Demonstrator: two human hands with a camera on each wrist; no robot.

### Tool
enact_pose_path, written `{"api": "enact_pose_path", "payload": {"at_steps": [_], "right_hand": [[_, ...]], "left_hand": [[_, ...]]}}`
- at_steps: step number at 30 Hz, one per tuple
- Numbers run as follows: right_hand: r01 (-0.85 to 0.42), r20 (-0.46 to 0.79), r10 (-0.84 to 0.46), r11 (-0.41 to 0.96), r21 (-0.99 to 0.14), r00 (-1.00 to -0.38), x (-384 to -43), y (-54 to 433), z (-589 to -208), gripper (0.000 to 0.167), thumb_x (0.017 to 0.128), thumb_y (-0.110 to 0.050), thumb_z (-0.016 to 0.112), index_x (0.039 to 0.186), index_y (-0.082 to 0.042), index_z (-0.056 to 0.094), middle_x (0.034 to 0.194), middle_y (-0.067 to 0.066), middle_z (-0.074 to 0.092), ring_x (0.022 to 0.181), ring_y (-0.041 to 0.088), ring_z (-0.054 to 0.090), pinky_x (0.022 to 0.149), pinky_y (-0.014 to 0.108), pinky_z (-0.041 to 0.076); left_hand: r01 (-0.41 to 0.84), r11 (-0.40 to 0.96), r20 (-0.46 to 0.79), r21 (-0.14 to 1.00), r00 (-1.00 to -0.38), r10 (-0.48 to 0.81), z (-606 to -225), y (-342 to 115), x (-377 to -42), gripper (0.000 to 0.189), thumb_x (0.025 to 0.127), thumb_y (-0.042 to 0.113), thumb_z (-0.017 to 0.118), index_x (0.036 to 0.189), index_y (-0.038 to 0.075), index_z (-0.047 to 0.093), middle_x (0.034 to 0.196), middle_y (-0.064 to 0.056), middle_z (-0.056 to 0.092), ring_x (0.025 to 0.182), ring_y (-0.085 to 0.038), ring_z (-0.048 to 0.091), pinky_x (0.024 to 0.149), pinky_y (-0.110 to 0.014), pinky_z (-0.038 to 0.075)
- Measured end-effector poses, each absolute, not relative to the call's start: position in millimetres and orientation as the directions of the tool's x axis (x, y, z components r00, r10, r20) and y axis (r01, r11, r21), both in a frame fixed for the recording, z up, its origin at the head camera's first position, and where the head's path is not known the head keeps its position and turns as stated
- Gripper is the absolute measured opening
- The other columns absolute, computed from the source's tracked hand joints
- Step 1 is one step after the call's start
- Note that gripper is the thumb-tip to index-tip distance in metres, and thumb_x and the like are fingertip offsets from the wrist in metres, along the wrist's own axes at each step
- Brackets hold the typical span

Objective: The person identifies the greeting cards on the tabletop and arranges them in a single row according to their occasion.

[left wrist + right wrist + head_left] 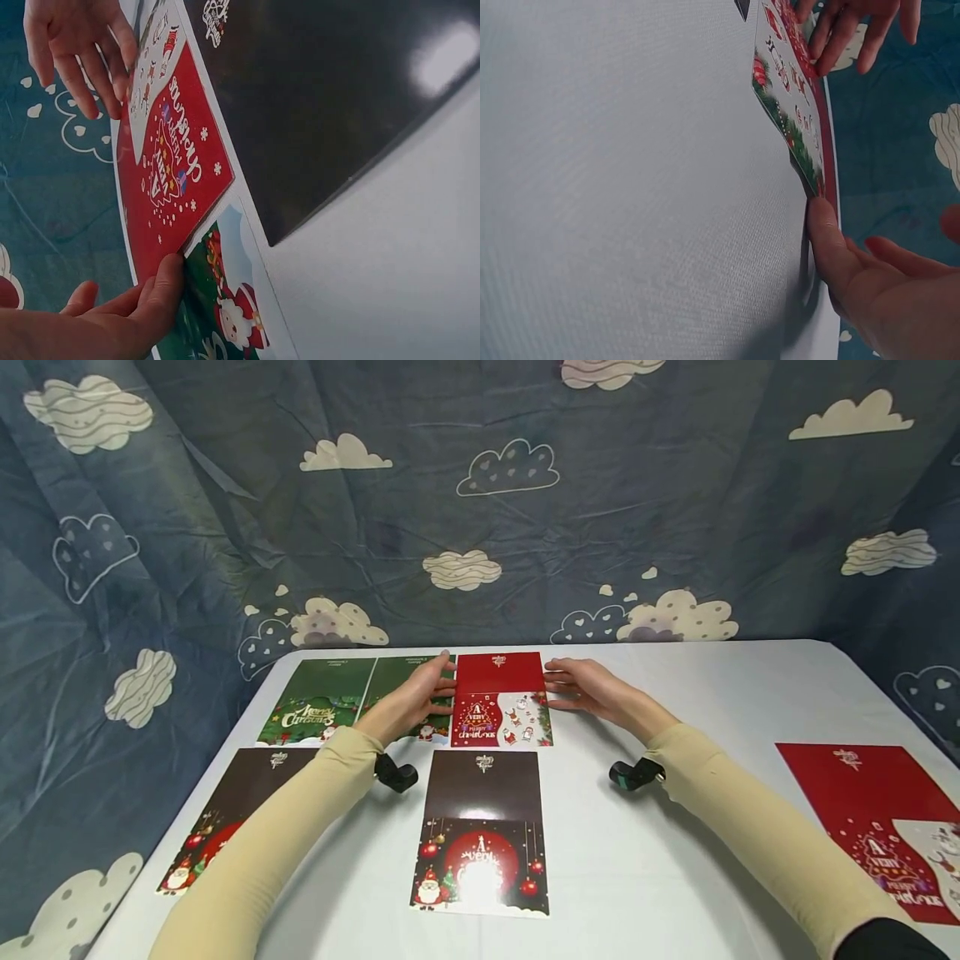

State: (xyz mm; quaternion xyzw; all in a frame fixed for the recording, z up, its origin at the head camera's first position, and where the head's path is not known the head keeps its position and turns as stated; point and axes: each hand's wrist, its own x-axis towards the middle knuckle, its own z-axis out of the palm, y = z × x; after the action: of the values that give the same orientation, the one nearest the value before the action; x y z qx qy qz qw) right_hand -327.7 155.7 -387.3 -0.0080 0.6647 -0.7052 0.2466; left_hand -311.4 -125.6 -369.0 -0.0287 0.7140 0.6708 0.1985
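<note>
An unfolded red Christmas card (498,672) lies flat in the back row, between my two hands. The fingertips of my left hand (416,693) touch its left edge, and that hand partly covers a green card (390,672) beside it. At the card's right edge, my right hand (588,689) has its fingers extended, with the fingertips right at the border. In the right wrist view, that hand's forefinger side meets the corner of the card (791,90). Neither hand curls around anything.
Another green card (330,677) lies at the back left. A dark brown card (483,789) is in front of the red one, and a second dark card (251,785) is partly under my left forearm. Another red card (855,785) sits at the right, on the white table (675,877).
</note>
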Motion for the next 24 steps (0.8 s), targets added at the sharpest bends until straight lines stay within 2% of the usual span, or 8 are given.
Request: {"api": "enact_pose_path", "payload": {"at_steps": [10, 18, 24], "right_hand": [[0.317, -0.310, -0.356, 0.042, -0.948, -0.881, -324.7, 152.5, -384.0, 0.055, 0.107, -0.019, 0.036, 0.151, 0.008, 0.020, 0.154, 0.027, 0.027, 0.138, 0.038, 0.033, 0.105, 0.048, 0.041], [0.327, -0.293, -0.354, -0.040, -0.944, -0.888, -323.6, 158.3, -387.8, 0.056, 0.107, -0.021, 0.036, 0.153, 0.006, 0.020, 0.156, 0.025, 0.026, 0.140, 0.037, 0.031, 0.108, 0.048, 0.037], [0.329, -0.287, -0.316, -0.088, -0.940, -0.904, -319.0, 164.9, -386.8, 0.054, 0.107, -0.024, 0.035, 0.154, 0.001, 0.023, 0.156, 0.021, 0.029, 0.140, 0.035, 0.034, 0.106, 0.048, 0.039]], "left_hand": [[-0.306, 0.095, -0.319, 0.947, -0.922, 0.220, -369.0, -128.5, -311.1, 0.060, 0.108, 0.042, 0.025, 0.150, -0.001, 0.029, 0.151, -0.029, 0.030, 0.138, -0.041, 0.032, 0.105, -0.055, 0.039], [-0.336, -0.022, -0.326, 0.942, -0.926, 0.189, -376.1, -138.1, -311.0, 0.057, 0.109, 0.039, 0.026, 0.152, 0.001, 0.027, 0.151, -0.027, 0.033, 0.136, -0.039, 0.036, 0.105, -0.053, 0.039], [-0.340, -0.054, -0.326, 0.939, -0.928, 0.179, -376.2, -143.0, -309.8, 0.056, 0.109, 0.037, 0.028, 0.152, 0.002, 0.028, 0.150, -0.025, 0.037, 0.134, -0.038, 0.040, 0.105, -0.050, 0.040]]}}
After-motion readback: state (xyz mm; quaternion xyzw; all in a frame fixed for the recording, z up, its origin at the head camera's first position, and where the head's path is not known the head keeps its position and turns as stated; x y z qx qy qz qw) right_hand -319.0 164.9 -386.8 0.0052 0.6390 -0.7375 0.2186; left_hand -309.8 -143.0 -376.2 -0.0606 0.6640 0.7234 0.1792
